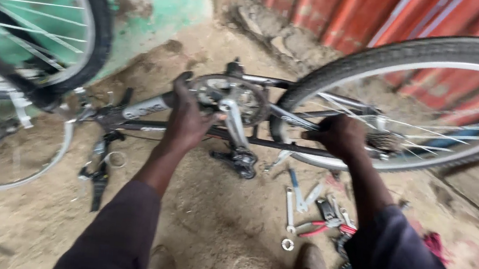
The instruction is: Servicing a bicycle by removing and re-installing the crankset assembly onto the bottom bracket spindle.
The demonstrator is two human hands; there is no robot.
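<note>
**Two hands on an upturned bicycle over a dirt floor**

Nearest the camera, two dark sleeves reach forward from the bottom edge. On the dirt just beyond the right sleeve lie spanners (293, 201), red-handled pliers (325, 225) and a small metal ring (287, 244), close together.

The left hand (186, 118) is closed around the bicycle frame (153, 107) just beside the chainring (233, 97), fingers curled over the tube. The right hand (341, 136) is clenched on the frame's rear stay, right by the rear wheel (437, 60) and its sprockets; whether it also holds a tool cannot be told. The bicycle lies upside down across the middle of the view, a crank and black pedal (240, 159) hanging toward the ground.

At the left, a second wheel (94, 24) with a black tyre stands against another rim lower down.

The floor is bare, lumpy brown earth. Behind it rise a worn green plastered wall on the left and red corrugated sheeting on the right. No packages or signs can be made out.
</note>
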